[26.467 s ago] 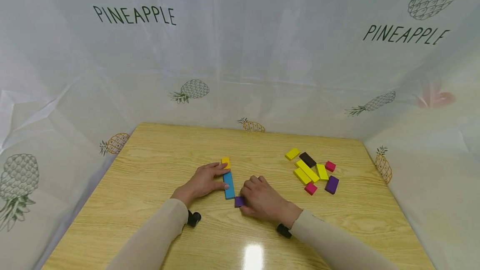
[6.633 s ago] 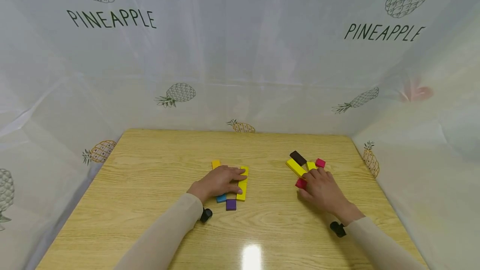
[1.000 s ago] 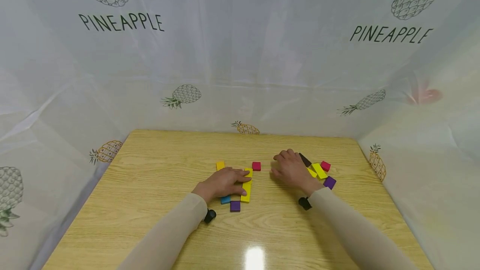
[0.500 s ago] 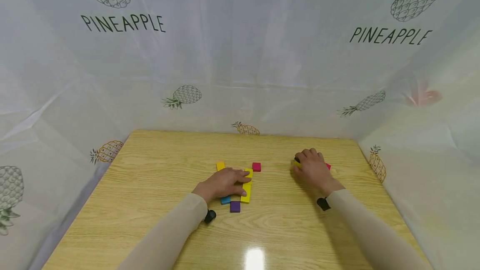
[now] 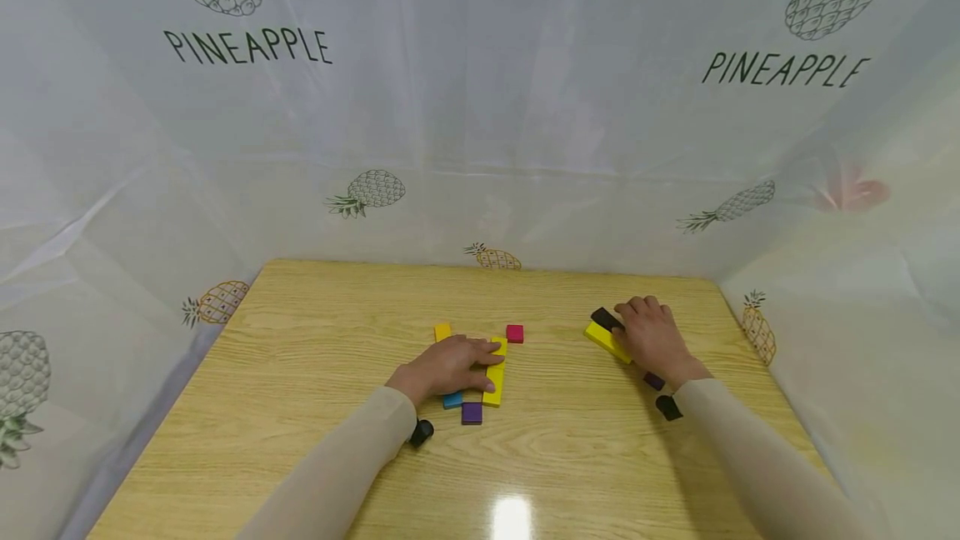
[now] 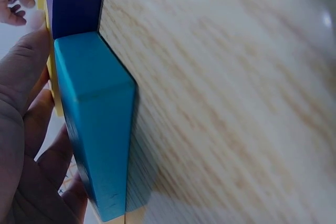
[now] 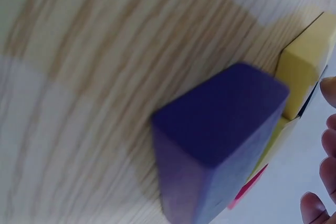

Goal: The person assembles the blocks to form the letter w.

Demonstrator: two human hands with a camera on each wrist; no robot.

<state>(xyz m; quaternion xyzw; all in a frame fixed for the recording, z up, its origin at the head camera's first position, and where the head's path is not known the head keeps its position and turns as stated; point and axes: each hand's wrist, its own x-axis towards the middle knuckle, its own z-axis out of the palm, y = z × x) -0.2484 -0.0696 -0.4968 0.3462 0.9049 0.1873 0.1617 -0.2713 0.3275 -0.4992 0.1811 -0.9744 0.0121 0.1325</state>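
Note:
My left hand lies over a group of flat blocks, its fingertips on two yellow blocks set end to end. An orange-yellow block, a blue block and a purple block show around that hand. The left wrist view has the blue block touching the purple one. Over the right-hand pile hovers my right hand, close to a long yellow block and a dark block. In the right wrist view its fingers appear apart from the blocks, holding nothing.
A red block sits just beyond the yellow pair. Under my right wrist a second purple block is partly covered; the right wrist view shows it near a red block. The wooden table meets white curtains behind.
Over the last second my right hand has moved right across the pile, uncovering the long yellow block. My left hand stays put. Since the oldest frame, yellow blocks and a red one have joined the left group.

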